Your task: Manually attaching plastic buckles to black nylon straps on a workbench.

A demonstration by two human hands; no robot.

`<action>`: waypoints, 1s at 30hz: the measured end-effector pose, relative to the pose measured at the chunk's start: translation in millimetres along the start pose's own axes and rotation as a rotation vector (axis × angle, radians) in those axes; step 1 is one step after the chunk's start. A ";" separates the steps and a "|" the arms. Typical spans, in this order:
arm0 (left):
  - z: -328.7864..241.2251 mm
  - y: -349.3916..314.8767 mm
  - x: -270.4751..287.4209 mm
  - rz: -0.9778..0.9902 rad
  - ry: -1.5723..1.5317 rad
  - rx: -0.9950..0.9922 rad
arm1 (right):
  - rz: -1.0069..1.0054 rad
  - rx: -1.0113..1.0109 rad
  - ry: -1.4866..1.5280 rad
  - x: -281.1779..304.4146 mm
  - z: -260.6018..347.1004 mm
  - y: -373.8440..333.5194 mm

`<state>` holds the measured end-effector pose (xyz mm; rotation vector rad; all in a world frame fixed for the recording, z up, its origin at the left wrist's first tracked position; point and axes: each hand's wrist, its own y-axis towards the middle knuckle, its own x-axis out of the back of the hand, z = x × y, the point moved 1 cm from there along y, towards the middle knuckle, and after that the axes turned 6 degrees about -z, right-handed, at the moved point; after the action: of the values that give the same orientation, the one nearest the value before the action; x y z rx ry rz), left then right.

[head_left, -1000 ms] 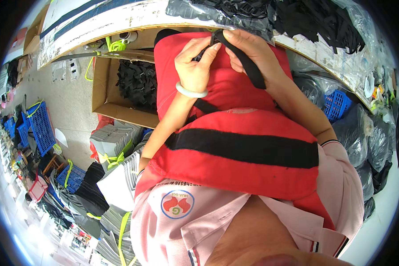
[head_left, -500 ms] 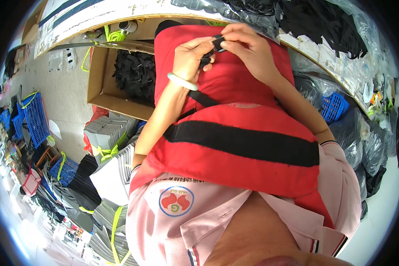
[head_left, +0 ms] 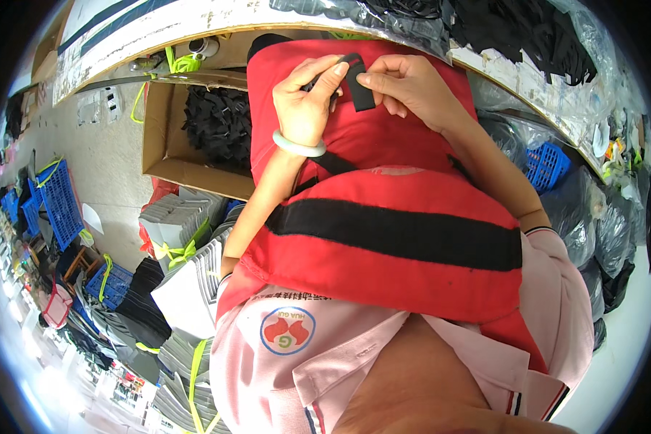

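Observation:
Over my red-aproned lap, a short black strap piece (head_left: 362, 92) hangs between my hands, its top end folded over. My left hand (head_left: 301, 105), with a pale bangle at the wrist, is closed on the strap's upper end between thumb and fingers. More dark material shows inside that hand, mostly hidden by the fingers. My right hand (head_left: 412, 88) pinches the strap's right edge with thumb and forefinger. The red apron (head_left: 405, 137) lies beneath both hands.
An open cardboard box (head_left: 195, 176) holding many black pieces (head_left: 217, 119) stands at my left. A worktable edge (head_left: 217, 36) curves across the far side, with black strips (head_left: 524, 40) heaped on it. Bundled grey sheets (head_left: 173, 220), blue baskets (head_left: 546, 168) and plastic bags (head_left: 571, 217) lie around.
The strap, bunched between my fingers before, now hangs downward with its flat face showing. My right hand has shifted slightly down, and my left fingers have moved to its top.

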<state>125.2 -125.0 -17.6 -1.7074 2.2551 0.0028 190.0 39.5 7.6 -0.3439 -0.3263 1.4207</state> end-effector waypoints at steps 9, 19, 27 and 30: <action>-2.5 2.5 8.9 0.169 0.120 -0.172 | 0.089 -0.051 -0.003 3.6 1.4 7.1; 3.8 1.2 13.6 0.112 0.097 0.064 | 0.188 -0.100 0.086 9.7 -14.6 22.9; -2.4 -3.0 16.9 0.078 0.165 -0.294 | 0.108 -0.020 -0.013 -12.7 -7.2 -5.4; -11.3 -10.7 16.4 0.145 0.211 -0.402 | 0.186 -0.042 -0.012 -10.9 -10.3 -8.4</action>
<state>128.5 -145.7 -8.9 -1.7978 2.6741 0.3454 200.6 27.4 1.7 -0.4084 -0.3412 1.6004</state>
